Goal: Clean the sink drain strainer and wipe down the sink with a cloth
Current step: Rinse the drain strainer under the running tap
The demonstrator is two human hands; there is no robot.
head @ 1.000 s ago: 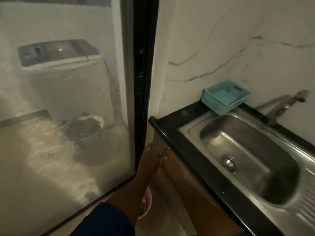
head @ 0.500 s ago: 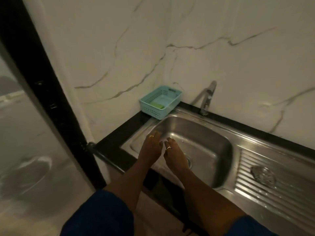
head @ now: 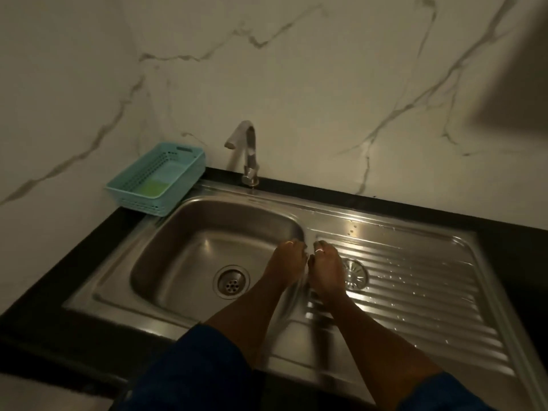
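Observation:
A stainless steel sink point(head: 189, 229) is set in a black counter. Its drain point(head: 232, 281) lies bare at the basin's bottom. The round metal strainer point(head: 355, 274) lies on the ribbed drainboard point(head: 415, 289) to the right. My left hand point(head: 287, 264) hovers over the basin's right edge. My right hand point(head: 325, 266) is just beside it, over the drainboard's left end, close to the strainer. Both hands have loosely curled fingers and hold nothing. No cloth is visible.
A teal plastic basket point(head: 130, 185) with something green inside stands at the sink's back left corner. A metal tap point(head: 247, 149) rises behind the basin. A marbled white wall runs behind the black counter point(head: 59, 280).
The view has swung right from a glass door to the whole sink. Both hands have moved from the basin's left side to its right edge, near the drainboard.

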